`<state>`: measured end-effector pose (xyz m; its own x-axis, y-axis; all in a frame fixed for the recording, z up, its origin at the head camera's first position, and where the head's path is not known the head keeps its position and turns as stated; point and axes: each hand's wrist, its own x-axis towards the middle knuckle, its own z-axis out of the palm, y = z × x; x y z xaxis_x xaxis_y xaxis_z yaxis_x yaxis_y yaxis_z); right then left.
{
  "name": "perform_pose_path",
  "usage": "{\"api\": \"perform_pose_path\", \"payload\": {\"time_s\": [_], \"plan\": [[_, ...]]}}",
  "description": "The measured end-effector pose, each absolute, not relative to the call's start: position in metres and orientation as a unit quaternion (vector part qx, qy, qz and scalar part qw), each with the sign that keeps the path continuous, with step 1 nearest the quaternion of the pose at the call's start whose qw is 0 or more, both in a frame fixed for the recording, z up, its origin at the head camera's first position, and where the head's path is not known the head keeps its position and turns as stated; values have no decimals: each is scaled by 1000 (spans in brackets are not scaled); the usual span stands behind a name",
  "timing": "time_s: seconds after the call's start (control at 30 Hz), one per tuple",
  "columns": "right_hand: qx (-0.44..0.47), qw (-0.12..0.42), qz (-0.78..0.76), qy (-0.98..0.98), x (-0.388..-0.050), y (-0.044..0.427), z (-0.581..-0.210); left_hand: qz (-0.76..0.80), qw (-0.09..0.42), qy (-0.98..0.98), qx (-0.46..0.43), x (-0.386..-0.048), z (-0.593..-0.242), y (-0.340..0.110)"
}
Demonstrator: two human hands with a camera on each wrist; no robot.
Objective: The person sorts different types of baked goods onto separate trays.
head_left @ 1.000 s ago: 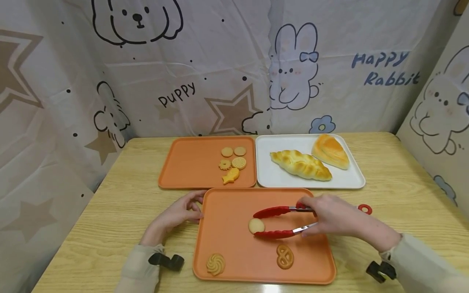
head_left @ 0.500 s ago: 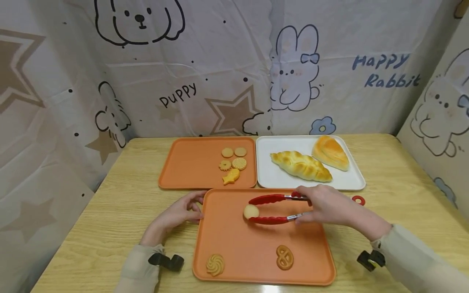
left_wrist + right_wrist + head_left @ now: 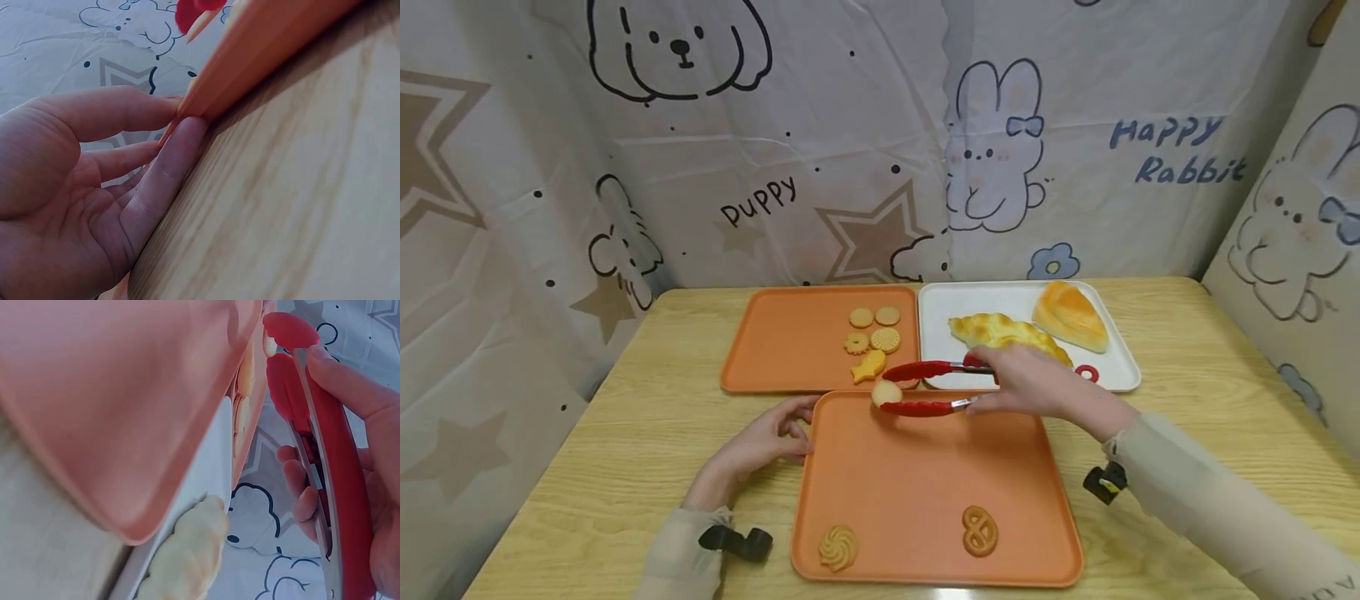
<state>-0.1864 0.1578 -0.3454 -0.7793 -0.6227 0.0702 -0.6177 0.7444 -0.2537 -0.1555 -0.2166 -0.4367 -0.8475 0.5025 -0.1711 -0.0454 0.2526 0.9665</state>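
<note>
My right hand [image 3: 1026,382] grips red-tipped metal tongs [image 3: 928,369], raised over the far edge of the near orange tray [image 3: 917,492]. Between the tongs' tips is a round plain cookie [image 3: 886,394], just in front of the far orange tray [image 3: 790,337]. At the near tray's left rim, my left hand [image 3: 767,437] holds the edge between thumb and fingers, as the left wrist view shows. A swirl cookie [image 3: 838,547] and a pretzel cookie [image 3: 980,531] lie on the near tray.
On the far orange tray sit several cookies, among them a fish-shaped one [image 3: 869,366]. Beside it, a white tray [image 3: 936,293] bears a braided bread [image 3: 992,327], partly behind my right hand, and a wedge-shaped bread [image 3: 1070,315]. A printed cloth [image 3: 850,125] hangs behind.
My right hand has moved away from me and slightly left, carrying the cookie in the tongs from the near tray's middle to its far edge. My left hand stays at the rim.
</note>
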Motion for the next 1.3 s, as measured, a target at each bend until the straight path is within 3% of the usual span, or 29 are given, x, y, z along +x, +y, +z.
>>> {"api": "perform_pose_path", "payload": {"time_s": [0.3,0.73,1.3], "plan": [[-325,-10,-139,935,-208,130,-349,592,233,759,142,-155,-436,-216],[-295,42,-149,943,-224,96,-355,608,228,747,141,-155,-436,-216],[-283,55,-139,947,-244,67,-366,608,227,746,145,-156,-438,-216]]}}
